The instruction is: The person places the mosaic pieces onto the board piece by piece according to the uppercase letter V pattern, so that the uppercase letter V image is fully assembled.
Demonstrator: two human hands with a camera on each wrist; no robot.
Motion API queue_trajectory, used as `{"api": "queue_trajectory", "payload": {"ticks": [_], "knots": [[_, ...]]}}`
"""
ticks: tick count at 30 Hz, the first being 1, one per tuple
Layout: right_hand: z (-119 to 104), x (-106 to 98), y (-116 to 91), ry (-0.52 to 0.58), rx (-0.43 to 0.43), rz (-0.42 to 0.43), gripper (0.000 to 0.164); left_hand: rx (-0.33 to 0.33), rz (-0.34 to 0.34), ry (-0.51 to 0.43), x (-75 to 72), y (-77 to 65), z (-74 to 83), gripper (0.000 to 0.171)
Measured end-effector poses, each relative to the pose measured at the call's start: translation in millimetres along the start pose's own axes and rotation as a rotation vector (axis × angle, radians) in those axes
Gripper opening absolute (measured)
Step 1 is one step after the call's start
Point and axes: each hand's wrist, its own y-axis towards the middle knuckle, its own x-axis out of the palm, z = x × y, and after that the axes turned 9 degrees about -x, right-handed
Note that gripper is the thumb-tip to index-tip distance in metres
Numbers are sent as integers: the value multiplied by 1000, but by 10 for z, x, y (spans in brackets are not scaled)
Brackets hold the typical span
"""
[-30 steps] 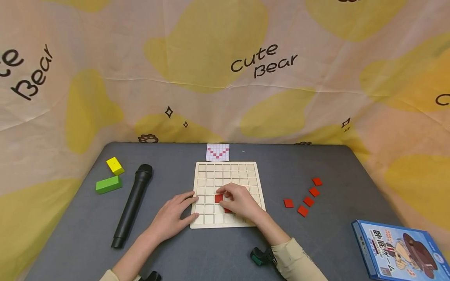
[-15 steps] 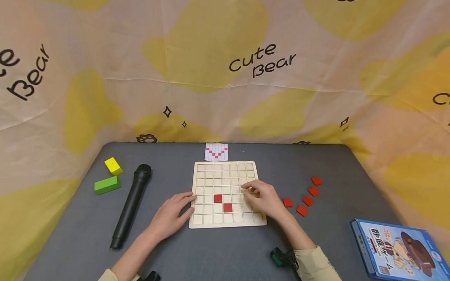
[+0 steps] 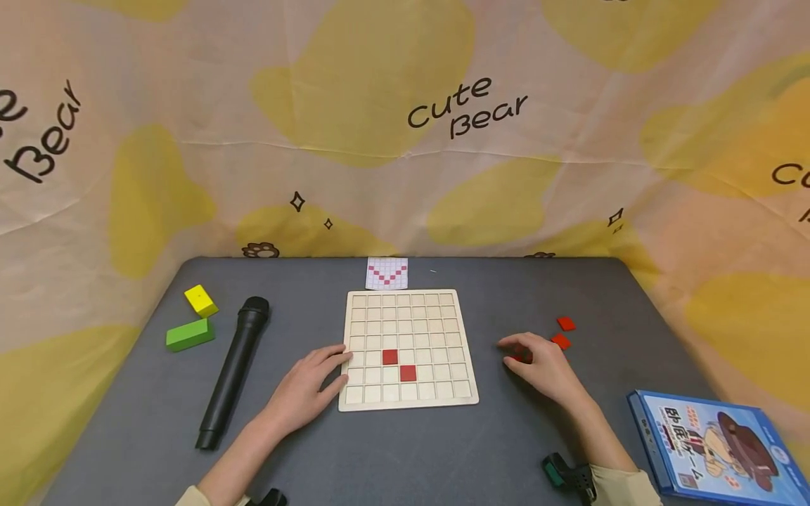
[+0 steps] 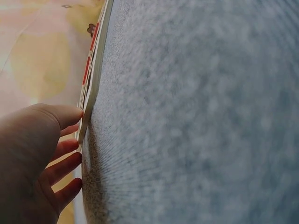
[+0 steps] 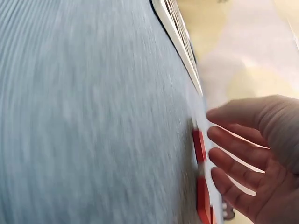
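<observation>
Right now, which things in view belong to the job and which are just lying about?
Likely in the job:
grid board
two placed red tiles
loose red tiles
pattern card

Apparently just lying about:
black microphone
yellow block
green block
blue box

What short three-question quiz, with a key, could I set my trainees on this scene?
1. How many red tiles sit in the cells of the grid board?
2. True or false: the right hand is touching the grid board.
3. Fill in the missing word: the black ___ lies between the green block and the grid board.

Key:
1. Two.
2. False; it is off to the side, clear of the grid board.
3. Microphone.
</observation>
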Motion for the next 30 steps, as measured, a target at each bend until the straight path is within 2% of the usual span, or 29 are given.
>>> {"api": "queue_trajectory", "payload": {"ticks": [7, 15, 21, 30], "knots": [[82, -127, -76, -13, -1, -73, 29, -2, -13, 15, -19, 12, -16, 39], [106, -205, -113, -11, -58, -123, 34, 1, -16, 21, 0, 13, -31, 39], [139, -123, -75, -25, -77, -83, 32, -3, -17, 20, 3, 10, -34, 39], [141, -77, -75, -18, -36, -39, 34, -3, -20, 17, 9, 5, -35, 39]]}}
